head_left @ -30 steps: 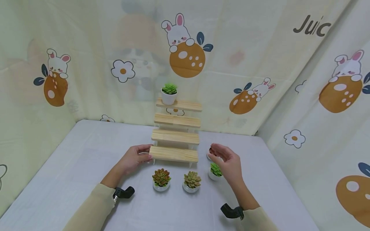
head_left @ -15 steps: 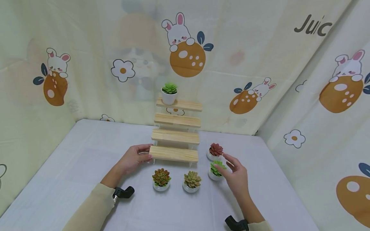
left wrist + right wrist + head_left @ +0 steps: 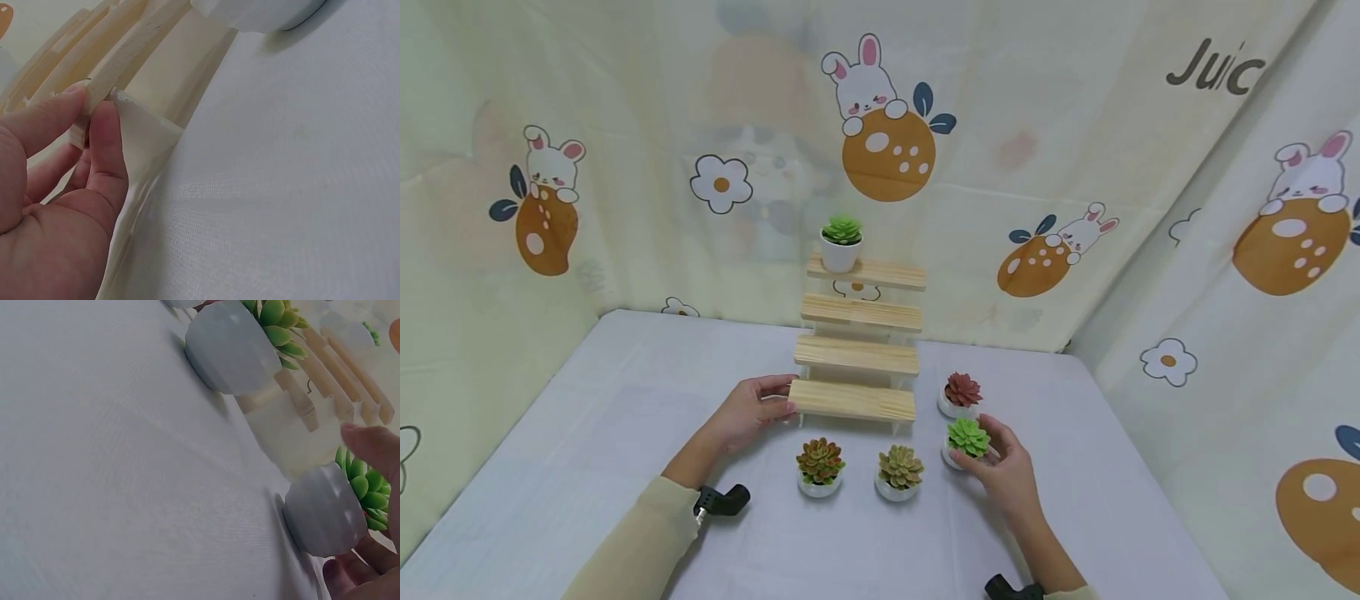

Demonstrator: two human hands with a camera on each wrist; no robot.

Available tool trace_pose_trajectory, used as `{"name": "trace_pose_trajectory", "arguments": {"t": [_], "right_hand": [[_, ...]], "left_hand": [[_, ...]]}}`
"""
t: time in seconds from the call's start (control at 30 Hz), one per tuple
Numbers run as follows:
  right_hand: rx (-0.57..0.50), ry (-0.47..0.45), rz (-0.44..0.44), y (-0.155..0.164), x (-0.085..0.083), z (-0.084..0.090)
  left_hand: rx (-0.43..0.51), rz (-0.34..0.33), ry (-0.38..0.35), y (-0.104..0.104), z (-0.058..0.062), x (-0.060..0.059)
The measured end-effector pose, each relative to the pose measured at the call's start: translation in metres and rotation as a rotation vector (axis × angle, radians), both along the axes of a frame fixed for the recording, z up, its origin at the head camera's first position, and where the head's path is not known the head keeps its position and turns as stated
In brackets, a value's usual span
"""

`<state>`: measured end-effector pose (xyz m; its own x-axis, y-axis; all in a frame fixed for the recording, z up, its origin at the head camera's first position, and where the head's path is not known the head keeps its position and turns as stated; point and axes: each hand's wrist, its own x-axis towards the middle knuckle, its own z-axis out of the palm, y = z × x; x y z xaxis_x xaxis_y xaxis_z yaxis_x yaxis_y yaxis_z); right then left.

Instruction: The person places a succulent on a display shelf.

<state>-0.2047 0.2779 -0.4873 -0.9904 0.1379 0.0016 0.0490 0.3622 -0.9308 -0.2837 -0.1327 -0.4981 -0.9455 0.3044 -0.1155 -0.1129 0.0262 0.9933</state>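
Right hand [image 3: 1009,471] curls around the small white pot of the bright green succulent [image 3: 967,437], fingers and thumb closed on its sides; the pot stands on the grey table [image 3: 587,400], just right of the stepped wooden stand [image 3: 856,358] and just in front of the red succulent [image 3: 962,389]. My left hand [image 3: 747,412] pinches the left end of the stand's lowest step, thumb on top, fingers beneath. Two brownish succulents [image 3: 820,461] [image 3: 900,467] sit side by side in front of that step. Another green succulent [image 3: 842,231] in a white pot stands on the top step, at its left end.
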Motion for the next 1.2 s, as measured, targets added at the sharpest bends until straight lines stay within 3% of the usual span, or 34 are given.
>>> {"name": "trace_pose_trajectory", "arguments": {"t": [0.2,0.5,0.77,1.2], "right_hand": [[-0.009,-0.037,0.030,0.000,-0.002,-0.008],[0.008,-0.023,0.017,0.000,-0.001,-0.010],[0.008,-0.046,0.009,0.001,-0.003,-0.014],[0.024,-0.032,-0.009,0.003,-0.004,-0.019]], "left_hand": [[-0.023,0.005,0.005,0.001,0.002,0.001],[-0.033,0.004,0.016,0.001,0.003,0.001],[0.042,-0.023,0.022,0.000,0.001,0.002],[0.050,-0.016,0.014,0.001,0.002,0.002]]}}
